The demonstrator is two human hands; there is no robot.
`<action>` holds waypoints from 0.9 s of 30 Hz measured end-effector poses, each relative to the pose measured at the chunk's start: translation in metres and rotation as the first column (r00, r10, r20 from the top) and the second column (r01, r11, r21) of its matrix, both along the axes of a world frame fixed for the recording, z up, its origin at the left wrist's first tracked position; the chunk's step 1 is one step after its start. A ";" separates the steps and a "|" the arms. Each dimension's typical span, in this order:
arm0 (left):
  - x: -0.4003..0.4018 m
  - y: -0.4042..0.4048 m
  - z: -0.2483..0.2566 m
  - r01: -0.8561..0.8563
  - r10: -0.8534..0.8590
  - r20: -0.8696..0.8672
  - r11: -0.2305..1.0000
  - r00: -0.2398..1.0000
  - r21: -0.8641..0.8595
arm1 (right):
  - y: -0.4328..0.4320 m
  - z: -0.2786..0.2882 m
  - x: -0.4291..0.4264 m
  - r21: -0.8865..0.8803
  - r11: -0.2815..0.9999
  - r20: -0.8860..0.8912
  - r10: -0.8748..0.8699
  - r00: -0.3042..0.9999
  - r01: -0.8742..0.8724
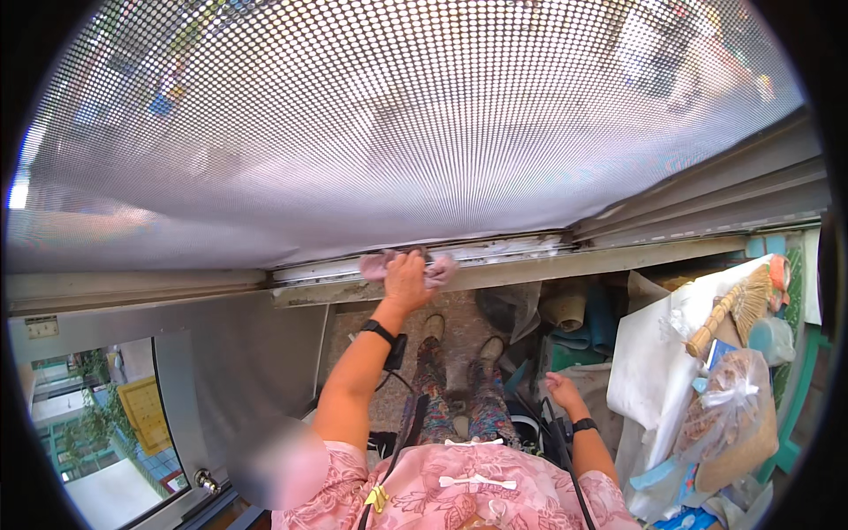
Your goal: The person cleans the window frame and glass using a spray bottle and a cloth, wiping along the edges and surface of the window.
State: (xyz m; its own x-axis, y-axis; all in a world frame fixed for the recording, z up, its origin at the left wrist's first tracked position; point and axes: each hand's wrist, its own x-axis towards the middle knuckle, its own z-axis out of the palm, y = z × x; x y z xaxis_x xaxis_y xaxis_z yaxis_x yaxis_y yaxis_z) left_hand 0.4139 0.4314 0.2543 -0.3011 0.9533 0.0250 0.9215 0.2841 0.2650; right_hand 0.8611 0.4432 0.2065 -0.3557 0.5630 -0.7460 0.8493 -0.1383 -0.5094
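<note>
My left hand point(407, 281) presses a crumpled pink cloth point(375, 266) onto the metal sliding-window track point(490, 255). Folds of the cloth stick out on both sides of the fingers. White suds or residue lie along the track to the right of the cloth. Below the track runs a stained pale sill edge point(530, 270). My right hand point(564, 391) hangs low at my right side, its fingers curled in, with nothing visible in it. Just above the track stands a perforated mesh screen point(424, 132), with blurred shapes beyond it.
To the right, a white-covered surface point(652, 358) carries a straw hand brush point(732, 311), a tied clear plastic bag point(719, 404) and a lidded tub point(772, 341). Rolled material point(563, 308) stands beneath the sill. At left is a framed glass pane point(106, 411) with a metal knob point(207, 481).
</note>
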 end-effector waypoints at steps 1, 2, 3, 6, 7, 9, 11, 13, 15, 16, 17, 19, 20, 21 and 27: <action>-0.016 -0.017 0.003 -0.021 0.020 -0.038 1.000 0.999 -0.011 | -0.001 -0.003 0.000 0.026 0.999 0.018 0.033 0.999 -0.034; -0.029 -0.030 0.003 -0.041 0.042 -0.081 0.999 0.996 0.021 | -0.002 -0.005 0.000 0.006 0.999 0.040 0.039 0.998 -0.039; -0.041 -0.042 0.005 -0.055 0.056 -0.109 0.998 0.993 0.009 | -0.002 -0.007 -0.002 -0.012 0.999 0.060 0.045 0.997 -0.044; -0.054 -0.056 0.006 -0.083 0.090 -0.180 0.996 0.980 0.042 | -0.006 -0.010 -0.002 -0.015 1.000 0.033 0.024 0.999 -0.023; -0.053 -0.057 0.004 -0.086 0.102 -0.198 0.992 0.975 0.088 | -0.007 -0.010 -0.002 -0.012 1.000 0.011 0.012 1.000 -0.012; -0.051 -0.058 -0.007 -0.124 0.147 -0.166 0.982 0.975 0.141 | -0.009 -0.007 -0.005 -0.053 0.998 -0.027 -0.041 0.999 0.039; -0.046 -0.056 -0.027 -0.196 0.208 -0.067 0.969 0.976 0.153 | -0.006 -0.001 -0.008 -0.055 0.998 -0.042 -0.035 0.999 0.033; -0.024 -0.036 -0.018 -0.178 0.192 -0.058 0.964 0.980 0.195 | -0.009 0.002 -0.002 -0.027 1.000 -0.016 0.010 1.000 -0.010; -0.020 -0.032 -0.012 -0.183 0.192 -0.047 0.970 0.980 0.158 | -0.015 -0.009 0.013 -0.019 0.999 0.018 0.034 0.999 -0.033; -0.025 -0.038 -0.011 -0.135 0.143 -0.041 0.980 0.989 0.147 | -0.017 -0.015 0.018 -0.014 0.999 0.034 0.044 0.998 -0.044; -0.036 -0.046 -0.010 -0.127 0.136 -0.055 0.983 0.989 0.132 | -0.017 -0.023 0.023 -0.010 0.999 0.051 0.043 0.998 -0.042; -0.066 -0.071 -0.012 -0.119 0.127 -0.077 0.988 0.989 0.102 | -0.018 -0.026 0.023 0.000 0.999 0.088 0.047 0.995 -0.047; -0.079 -0.082 -0.017 -0.194 0.202 -0.108 0.978 0.973 0.081 | -0.018 -0.025 0.021 -0.026 1.000 0.074 0.019 0.997 -0.017; -0.089 -0.095 -0.021 -0.274 0.279 -0.140 0.960 0.950 0.058 | -0.012 -0.013 0.009 -0.055 0.998 0.062 -0.004 0.998 0.008; -0.036 -0.039 -0.023 -0.077 0.093 -0.072 0.976 0.993 0.201 | -0.020 -0.029 -0.001 -0.068 0.997 -0.061 -0.028 0.998 0.024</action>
State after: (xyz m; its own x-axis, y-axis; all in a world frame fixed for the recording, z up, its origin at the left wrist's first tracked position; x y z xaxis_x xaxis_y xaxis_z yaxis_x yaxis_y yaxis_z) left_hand 0.3783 0.3924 0.2311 -0.3704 0.8979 0.2381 0.9167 0.3119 0.2500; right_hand 0.8602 0.4235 0.1780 -0.3880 0.5220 -0.7596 0.8123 -0.1958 -0.5494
